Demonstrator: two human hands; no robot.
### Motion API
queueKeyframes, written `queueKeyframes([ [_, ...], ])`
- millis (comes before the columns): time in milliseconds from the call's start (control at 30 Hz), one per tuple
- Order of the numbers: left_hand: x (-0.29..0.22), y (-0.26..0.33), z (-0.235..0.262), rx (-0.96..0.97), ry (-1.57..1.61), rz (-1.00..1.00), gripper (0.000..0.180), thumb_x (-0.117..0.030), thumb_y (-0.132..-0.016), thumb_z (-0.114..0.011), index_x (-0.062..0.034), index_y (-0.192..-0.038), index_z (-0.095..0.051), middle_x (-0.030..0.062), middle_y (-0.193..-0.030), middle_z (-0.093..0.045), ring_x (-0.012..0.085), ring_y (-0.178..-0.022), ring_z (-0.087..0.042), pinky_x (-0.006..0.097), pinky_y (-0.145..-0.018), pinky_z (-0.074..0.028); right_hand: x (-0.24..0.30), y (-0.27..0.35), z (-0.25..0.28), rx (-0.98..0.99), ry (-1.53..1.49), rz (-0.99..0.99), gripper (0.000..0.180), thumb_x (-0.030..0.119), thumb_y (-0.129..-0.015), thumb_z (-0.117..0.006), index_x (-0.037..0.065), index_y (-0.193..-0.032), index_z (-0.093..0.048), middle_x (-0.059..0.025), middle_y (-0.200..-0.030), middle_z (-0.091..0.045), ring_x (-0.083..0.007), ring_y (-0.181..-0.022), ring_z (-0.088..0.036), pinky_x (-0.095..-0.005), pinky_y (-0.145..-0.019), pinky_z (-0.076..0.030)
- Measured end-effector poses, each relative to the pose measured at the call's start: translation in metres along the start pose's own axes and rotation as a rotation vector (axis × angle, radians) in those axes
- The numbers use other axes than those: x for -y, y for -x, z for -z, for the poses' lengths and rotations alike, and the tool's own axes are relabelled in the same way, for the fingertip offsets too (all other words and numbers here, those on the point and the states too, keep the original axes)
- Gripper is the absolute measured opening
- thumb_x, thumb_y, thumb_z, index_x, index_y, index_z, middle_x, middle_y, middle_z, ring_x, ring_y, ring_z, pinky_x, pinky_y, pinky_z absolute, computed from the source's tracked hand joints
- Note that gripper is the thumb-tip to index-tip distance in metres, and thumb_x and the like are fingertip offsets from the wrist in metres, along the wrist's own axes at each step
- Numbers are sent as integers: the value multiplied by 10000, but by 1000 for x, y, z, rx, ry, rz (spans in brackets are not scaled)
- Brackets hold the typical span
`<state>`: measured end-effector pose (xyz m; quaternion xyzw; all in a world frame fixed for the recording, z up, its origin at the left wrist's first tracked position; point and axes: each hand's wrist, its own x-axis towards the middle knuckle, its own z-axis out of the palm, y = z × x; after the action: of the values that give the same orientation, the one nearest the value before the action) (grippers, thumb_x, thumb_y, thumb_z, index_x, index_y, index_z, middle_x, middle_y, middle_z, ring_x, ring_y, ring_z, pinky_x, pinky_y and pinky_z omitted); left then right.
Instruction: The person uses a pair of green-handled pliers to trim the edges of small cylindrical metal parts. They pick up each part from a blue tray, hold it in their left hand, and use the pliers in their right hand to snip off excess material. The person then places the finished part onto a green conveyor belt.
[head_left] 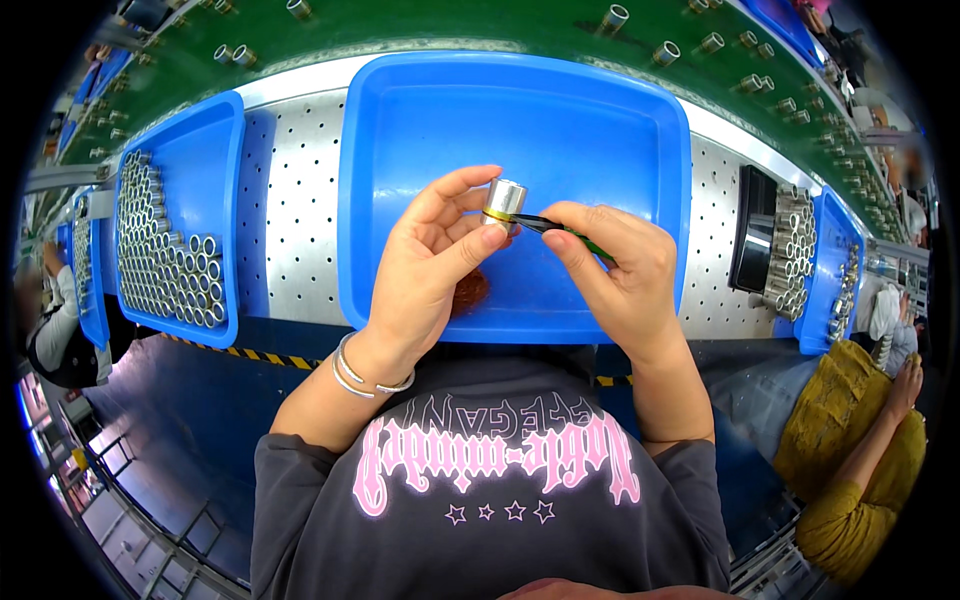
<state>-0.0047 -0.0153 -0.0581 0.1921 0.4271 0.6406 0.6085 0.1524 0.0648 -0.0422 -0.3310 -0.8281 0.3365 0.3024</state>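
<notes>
Perforated bench [308, 215]; blue tray [590, 130] on it, beneath both works. Right hand [625, 265] closed around dark-tipped tweezers [540, 224]; left hand [425, 250], fingers curled, pinches metal cylinder [509, 195] near upright above tray, seemingly bracing it for tweezer tips at yellow band [492, 214].

Left hand [415, 258] mid-frame, palm facing right, thumb [470, 250] and index finger [460, 185] set apart in a pinch, other fingers curled between. Right hand [630, 265] right of center, thumb and index finger drawn close, pinching, rest folded. Left forearm [328, 398] slants up from lower left; right forearm [672, 392] from lower right.
</notes>
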Motion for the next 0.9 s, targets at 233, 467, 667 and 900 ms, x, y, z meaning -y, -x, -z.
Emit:
queueKeyframes([
  [233,-1,1,-1,8,-9,-9,435,3,-801,-624,-4,-1206,-464,98,-1091,-547,148,-956,-556,254,-844,-449,1,0,1,3,-10,-19,98,149,-758,-674,65,-803,-652,-62,-606,-577,-187,-509,-544,-277,-467,-395],
  [467,-2,1,-1,19,-22,-3,427,-31,-824,-602,-6,-1223,-452,102,-1078,-557,157,-951,-561,274,-846,-448,-1,2,1,26,-52,-32,102,134,-764,-671,63,-834,-648,-64,-637,-590,-171,-516,-545,-260,-473,-401],
  [667,-5,1,-3,16,60,37,439,-50,-837,-586,-5,-1245,-429,108,-1065,-562,167,-951,-567,284,-851,-444,10,0,1,96,-299,-271,195,114,-749,-690,47,-915,-614,-83,-808,-635,-179,-626,-606,-254,-549,-465],
  [900,-1,1,-1,37,15,4,446,-34,-834,-591,-12,-1250,-428,100,-1071,-541,158,-957,-571,256,-834,-449,1,0,-11,40,-170,-29,225,-10,-662,-662,37,-875,-607,-87,-836,-625,-199,-700,-614,-267,-590,-475],
])
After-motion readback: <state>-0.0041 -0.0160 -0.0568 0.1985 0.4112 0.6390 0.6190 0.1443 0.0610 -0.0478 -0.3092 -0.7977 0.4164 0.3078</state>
